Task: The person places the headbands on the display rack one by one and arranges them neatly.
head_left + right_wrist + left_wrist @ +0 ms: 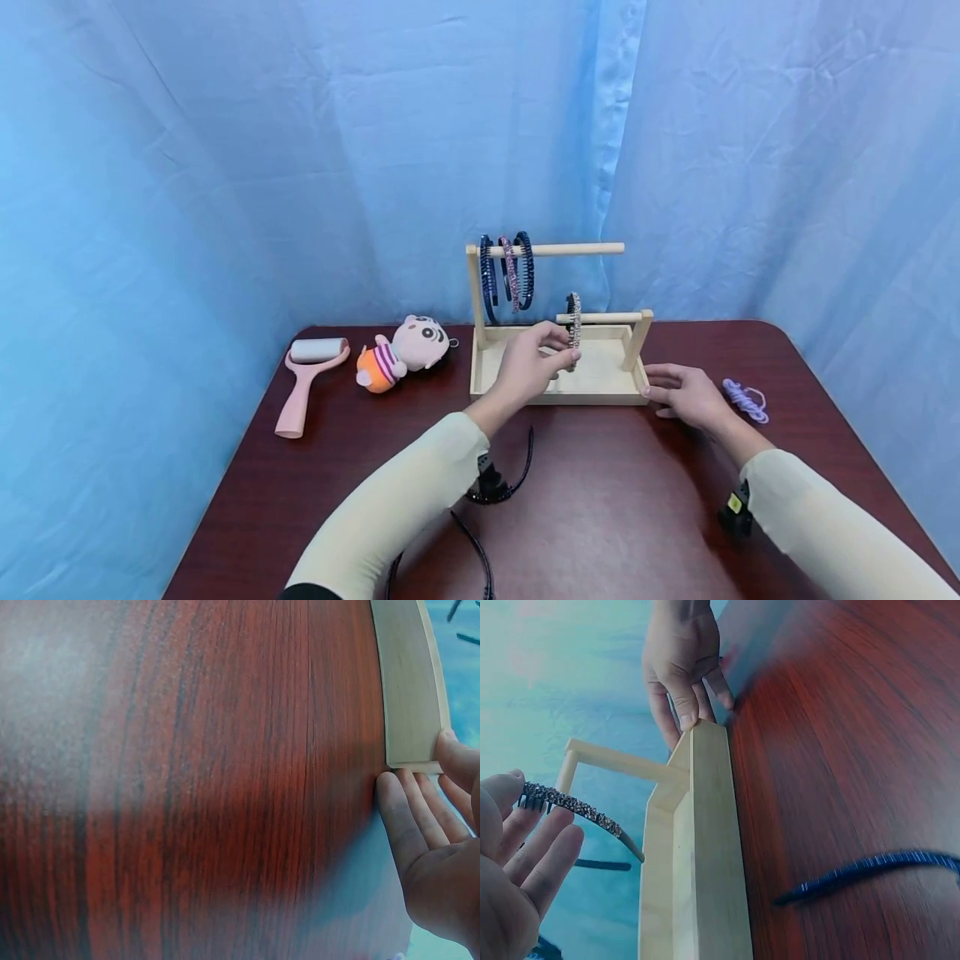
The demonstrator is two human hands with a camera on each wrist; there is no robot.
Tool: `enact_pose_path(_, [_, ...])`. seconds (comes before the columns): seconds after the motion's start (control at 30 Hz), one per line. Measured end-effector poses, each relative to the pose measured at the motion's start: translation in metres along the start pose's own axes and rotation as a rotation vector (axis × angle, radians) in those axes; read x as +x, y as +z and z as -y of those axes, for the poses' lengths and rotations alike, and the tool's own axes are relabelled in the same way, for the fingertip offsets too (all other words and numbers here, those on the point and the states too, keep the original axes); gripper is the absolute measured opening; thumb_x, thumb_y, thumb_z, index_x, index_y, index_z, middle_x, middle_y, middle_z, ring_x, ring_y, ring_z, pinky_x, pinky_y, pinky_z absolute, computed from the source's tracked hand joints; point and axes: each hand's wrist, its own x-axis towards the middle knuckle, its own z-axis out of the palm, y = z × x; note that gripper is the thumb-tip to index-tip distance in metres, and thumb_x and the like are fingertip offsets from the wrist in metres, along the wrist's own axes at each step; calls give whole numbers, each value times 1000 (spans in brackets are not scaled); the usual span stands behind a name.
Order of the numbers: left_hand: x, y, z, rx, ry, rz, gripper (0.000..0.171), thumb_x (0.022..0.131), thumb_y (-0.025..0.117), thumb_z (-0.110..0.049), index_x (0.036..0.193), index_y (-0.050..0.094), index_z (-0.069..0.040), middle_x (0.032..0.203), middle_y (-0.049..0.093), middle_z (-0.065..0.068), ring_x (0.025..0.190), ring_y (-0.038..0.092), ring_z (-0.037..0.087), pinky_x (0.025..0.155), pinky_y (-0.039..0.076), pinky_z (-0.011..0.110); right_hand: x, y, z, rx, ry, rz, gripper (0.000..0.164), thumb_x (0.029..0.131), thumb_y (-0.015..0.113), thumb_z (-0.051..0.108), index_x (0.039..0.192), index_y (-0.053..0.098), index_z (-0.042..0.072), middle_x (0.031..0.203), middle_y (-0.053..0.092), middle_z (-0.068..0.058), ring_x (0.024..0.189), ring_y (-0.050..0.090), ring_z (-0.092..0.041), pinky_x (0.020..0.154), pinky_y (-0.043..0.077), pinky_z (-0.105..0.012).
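My left hand [532,362] pinches a headband [576,321] with glittery silver stones and comb teeth between thumb and fingers. This headband stands at the free left end of the lower rod [611,317] of a pale wooden rack [600,399]; whether it is fully around the rod I cannot tell. On the rack's upper rod [577,249] hang a dark blue headband [487,279], a pink glittery one [511,275] and another dark blue one [527,271]. With fairly straight fingers, my right hand [690,396] touches the right end of the rack's tray, its thumb on the rim [444,724].
Two dark headbands lie on the table by my left forearm, one [528,458] partly covered, one [480,554] nearer. Leftward are a pink-handled lint roller [300,392] and a plush doll [405,354]. A bundle of purple cord [745,400] lies right of my right hand. Blue curtains [375,167] surround the table.
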Motion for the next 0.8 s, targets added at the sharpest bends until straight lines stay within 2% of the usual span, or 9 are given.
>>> enact_pose_path(0.2, [13,29,-2,-85,-62,-30,17,92,79,-18,103,69,-11,94,77,1,73,69,6,62,60,26,0,1,-1,-10,5,-4,60,102,67,22,153,45,1,146,52,-33,106,71,-27,82,63,-40])
enact_pose_path(0.33, [21,47,-4,-36,-60,-34,16,92,79,-21,103,70,-13,93,77,-1,72,70,9,60,59,25,1,1,0,-5,2,-3,59,102,67,21,152,45,-1,145,52,-34,103,71,-25,82,63,-41])
enact_pose_path(0.53, [35,71,-6,55,-71,-21,16,94,78,-24,105,70,-17,95,75,-4,72,68,7,59,55,21,-2,-2,3,26,-6,6,58,102,66,17,152,44,-3,144,53,-34,102,71,-22,82,62,-43])
enact_pose_path(0.8, [41,89,-9,97,-85,10,15,94,77,-24,104,68,-18,95,74,-6,71,64,2,59,53,19,-1,-2,1,40,-40,24,60,102,66,18,153,43,-4,145,51,-35,106,70,-25,82,62,-43])
